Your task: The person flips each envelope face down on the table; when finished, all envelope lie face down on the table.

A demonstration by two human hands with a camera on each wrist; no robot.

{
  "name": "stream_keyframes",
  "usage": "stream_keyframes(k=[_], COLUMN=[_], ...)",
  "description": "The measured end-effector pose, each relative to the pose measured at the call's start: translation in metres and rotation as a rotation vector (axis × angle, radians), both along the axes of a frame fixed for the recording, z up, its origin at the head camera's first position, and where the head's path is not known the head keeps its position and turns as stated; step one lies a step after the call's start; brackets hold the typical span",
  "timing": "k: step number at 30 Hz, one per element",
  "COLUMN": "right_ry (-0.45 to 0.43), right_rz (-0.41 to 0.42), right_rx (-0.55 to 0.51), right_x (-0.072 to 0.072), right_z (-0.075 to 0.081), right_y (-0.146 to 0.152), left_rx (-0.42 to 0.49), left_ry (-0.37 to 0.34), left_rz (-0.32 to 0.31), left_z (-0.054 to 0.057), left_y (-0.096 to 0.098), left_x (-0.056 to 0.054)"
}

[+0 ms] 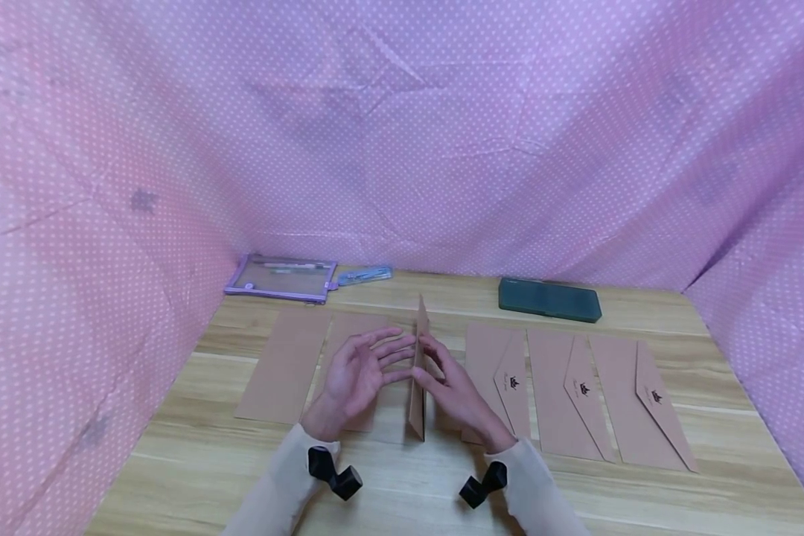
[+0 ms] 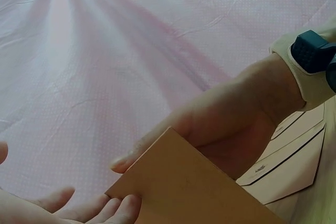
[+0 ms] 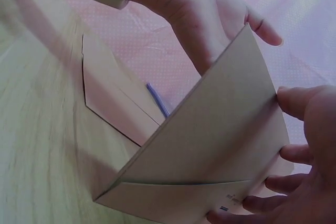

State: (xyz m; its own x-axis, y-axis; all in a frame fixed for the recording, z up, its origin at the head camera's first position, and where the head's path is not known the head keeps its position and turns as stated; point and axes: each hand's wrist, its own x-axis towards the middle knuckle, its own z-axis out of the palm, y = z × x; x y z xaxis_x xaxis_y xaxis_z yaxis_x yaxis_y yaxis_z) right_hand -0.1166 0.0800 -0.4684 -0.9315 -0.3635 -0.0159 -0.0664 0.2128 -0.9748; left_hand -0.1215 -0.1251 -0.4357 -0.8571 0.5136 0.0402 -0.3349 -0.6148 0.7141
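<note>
A brown paper envelope stands on edge between the two hands, its printed flap facing the right hand. My left hand is turned palm up, its fairly straight fingertips touching the envelope's plain side. The right hand holds the envelope from the other side, with its thumb at the edge and slightly bent fingers on the flap face. In the right wrist view, the envelope hides part of the left hand. Whether its lower edge meets the table is unclear.
Two plain brown envelopes lie left on the wooden table. Several flap-side-up envelopes with crown prints lie right. Behind are a purple mesh pouch, a small blue packet and a dark green case. Pink dotted cloth surrounds the table.
</note>
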Motion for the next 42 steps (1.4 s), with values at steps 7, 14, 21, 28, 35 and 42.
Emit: stream_keyframes(k=[7, 14, 21, 28, 35, 42], right_ry=[0.011, -0.077, -0.129, -0.121, -0.122, -0.093], right_rz=[-0.013, -0.051, -0.128, -0.160, -0.181, -0.225], right_rx=[-0.056, -0.158, -0.190, -0.185, -0.160, -0.125], right_x=[0.001, 0.002, 0.004, 0.007, 0.008, 0.010], right_z=[0.000, 0.003, 0.007, 0.009, 0.009, 0.008], right_y=[0.003, 0.005, 0.010, 0.014, 0.018, 0.020], left_rx=[-0.031, -0.046, -0.065, -0.110, -0.153, -0.173], left_ry=[-0.010, 0.010, 0.000, -0.050, -0.088, -0.124], left_rz=[0.005, -0.019, -0.039, -0.034, -0.025, -0.016], left_z=[0.000, -0.003, -0.006, -0.011, -0.018, -0.027], left_y=[0.007, 0.013, 0.020, 0.025, 0.030, 0.033], left_x=[-0.001, -0.002, -0.001, -0.001, -0.002, -0.004])
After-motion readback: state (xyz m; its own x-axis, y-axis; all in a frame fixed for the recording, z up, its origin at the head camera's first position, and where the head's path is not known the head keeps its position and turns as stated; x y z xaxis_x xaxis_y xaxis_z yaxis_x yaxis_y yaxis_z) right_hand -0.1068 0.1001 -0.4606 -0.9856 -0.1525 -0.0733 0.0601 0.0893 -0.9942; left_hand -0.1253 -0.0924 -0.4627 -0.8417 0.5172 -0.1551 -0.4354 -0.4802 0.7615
